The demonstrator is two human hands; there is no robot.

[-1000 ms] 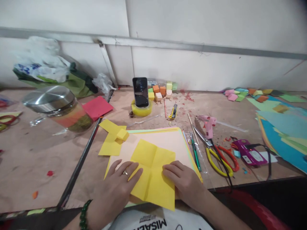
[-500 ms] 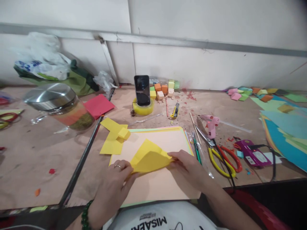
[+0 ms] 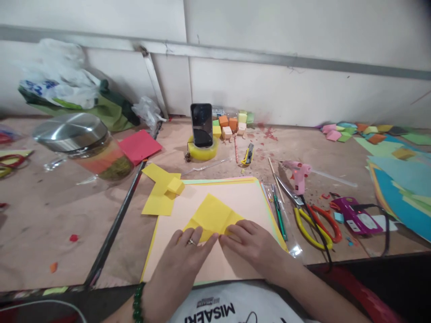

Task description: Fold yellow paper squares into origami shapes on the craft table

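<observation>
A creased yellow sheet of paper lies on a stack of pale peach and coloured paper, its near edge partly folded up. My left hand, with a ring and a green bead bracelet, is closed on the near left edge, fingers pressing the paper. From the other side my right hand pinches the near right edge. The two thumbs almost meet at the middle of that edge. Left of the stack's top corner sit a small yellow paper cube and yellow paper pieces.
To the right lie large scissors, a pink glue gun, a green pen-like tool and a purple power strip. Behind stand a phone on a tape roll and a yellow cutter. A lidded jar is at left.
The yellow paper was raised and bowed between my hands; now it rests flat on the stack. Both hands have moved inward along its near edge, thumbs close together.
</observation>
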